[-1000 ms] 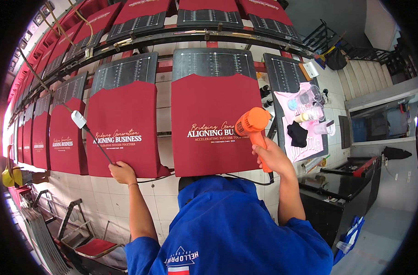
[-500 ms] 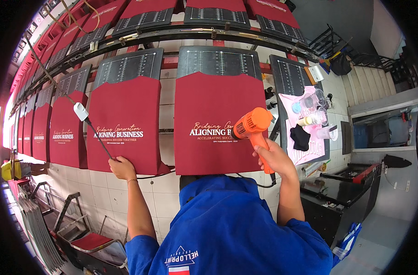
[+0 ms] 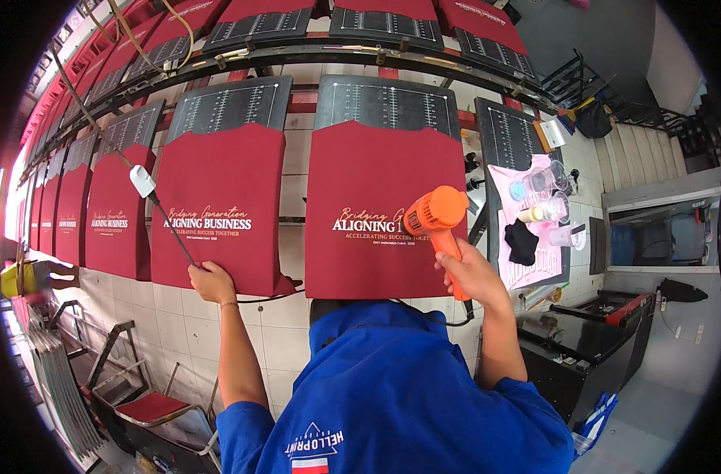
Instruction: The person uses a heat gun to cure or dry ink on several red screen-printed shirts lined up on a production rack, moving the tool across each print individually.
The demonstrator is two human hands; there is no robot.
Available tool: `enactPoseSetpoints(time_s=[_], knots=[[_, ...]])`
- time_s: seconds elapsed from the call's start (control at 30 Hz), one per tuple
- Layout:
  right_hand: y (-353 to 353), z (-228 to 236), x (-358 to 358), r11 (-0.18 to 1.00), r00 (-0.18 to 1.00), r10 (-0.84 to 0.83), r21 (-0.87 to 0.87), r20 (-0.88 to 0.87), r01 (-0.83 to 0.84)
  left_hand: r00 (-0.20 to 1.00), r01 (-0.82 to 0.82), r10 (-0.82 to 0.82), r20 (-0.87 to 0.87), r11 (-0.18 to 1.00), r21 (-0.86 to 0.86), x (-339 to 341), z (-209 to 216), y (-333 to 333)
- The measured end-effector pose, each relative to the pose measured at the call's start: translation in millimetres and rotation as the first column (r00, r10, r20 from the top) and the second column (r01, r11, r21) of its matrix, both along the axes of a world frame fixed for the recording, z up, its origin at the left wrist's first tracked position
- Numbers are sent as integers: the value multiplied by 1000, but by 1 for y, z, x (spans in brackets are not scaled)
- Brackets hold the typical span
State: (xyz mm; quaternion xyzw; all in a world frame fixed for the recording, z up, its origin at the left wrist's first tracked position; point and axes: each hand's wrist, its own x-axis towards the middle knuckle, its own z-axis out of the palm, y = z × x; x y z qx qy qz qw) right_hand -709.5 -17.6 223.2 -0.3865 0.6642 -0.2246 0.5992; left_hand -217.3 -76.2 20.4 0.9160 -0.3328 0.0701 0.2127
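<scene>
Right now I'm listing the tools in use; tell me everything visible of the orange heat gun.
The orange heat gun looks plastic: a rounded, vented housing, a dark front end pointing left, and a slanting handle with a black cord at its base. The right hand grips the handle, holding it over a maroon shirt, hiding part of its print. Whether it runs or touches cloth is unclear.

The left hand (image 3: 211, 282) is closed, fingers curled; the left forearm (image 3: 240, 347), behind it, angles forward and outward. The right hand (image 3: 475, 276) (bare, like the left) grips firmly, well apart from it; the right forearm (image 3: 500, 344) slants forward and inward.
</scene>
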Motion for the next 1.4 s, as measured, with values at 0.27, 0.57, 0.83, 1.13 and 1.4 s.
enactPoseSetpoints(time_s=[0.27,0.57,0.83,1.13,1.4], knots=[[-4,0,3,1000,1000,-10,-3,-15,10,1000,-14,15,-21,999,42,-2,4,0],[-7,-2,10,999,999,37,4,-15,-37,999,-8,7,-36,999,-33,-1,5,2],[-14,2,12,997,998,66,28,15,-66,998,-23,24,-55,1000,12,-4,8,0],[-14,-3,20,999,999,35,-7,30,-35,998,-22,21,-56,1000,-18,-2,5,1],[-18,-7,22,995,995,105,-1,2,-105,997,-31,29,-66,999,-34,-4,8,0]])
